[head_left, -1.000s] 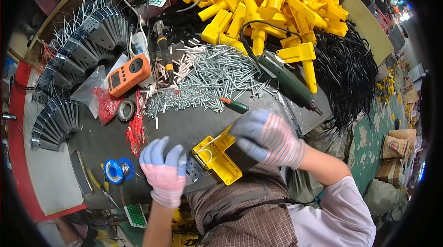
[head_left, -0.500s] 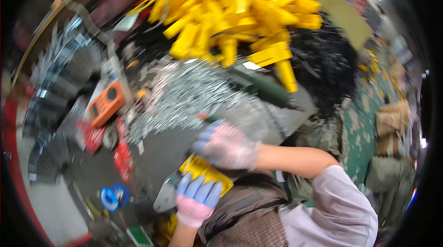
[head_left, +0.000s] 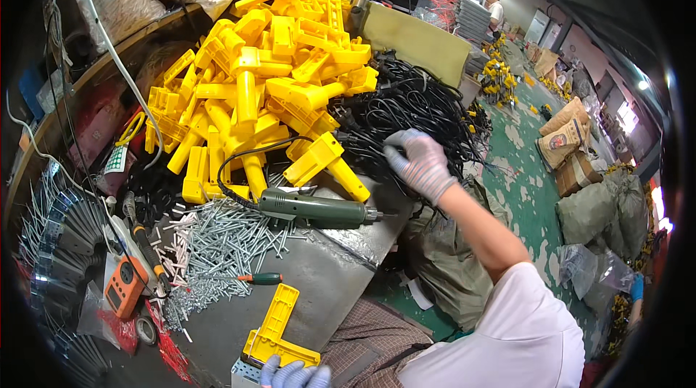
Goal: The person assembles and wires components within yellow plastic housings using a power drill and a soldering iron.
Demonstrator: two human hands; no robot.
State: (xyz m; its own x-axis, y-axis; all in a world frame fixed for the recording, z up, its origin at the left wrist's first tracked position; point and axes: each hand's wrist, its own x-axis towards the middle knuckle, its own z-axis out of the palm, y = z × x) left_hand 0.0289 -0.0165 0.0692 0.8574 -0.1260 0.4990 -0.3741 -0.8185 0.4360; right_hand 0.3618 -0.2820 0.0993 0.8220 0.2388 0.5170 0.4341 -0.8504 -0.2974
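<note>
At the bottom edge, my left hand (head_left: 293,375), in a blue-fingered knit glove, is closed on an open L-shaped yellow plastic housing (head_left: 272,326). A grey metal plate (head_left: 245,372) lies against that housing, partly cut off by the picture's edge. My right arm stretches out to the right, and the gloved right hand (head_left: 422,165) has its fingers curled at a heap of black cables (head_left: 413,98). Its fingertips are among the cables. A green electric screwdriver (head_left: 312,208) lies left of this hand, below a big pile of yellow plastic housings (head_left: 246,91).
Loose screws (head_left: 232,239) cover the grey bench, with a small green-handled screwdriver (head_left: 264,278) beside them. An orange meter (head_left: 123,286) and stacked metal plates (head_left: 69,236) stand left. Sacks (head_left: 565,134) line the green floor right; another person (head_left: 494,11) is far back.
My right hand has left the yellow housing at my left hand and moved up and right to the black cables. The view has shifted, and the left hand sits lower in it.
</note>
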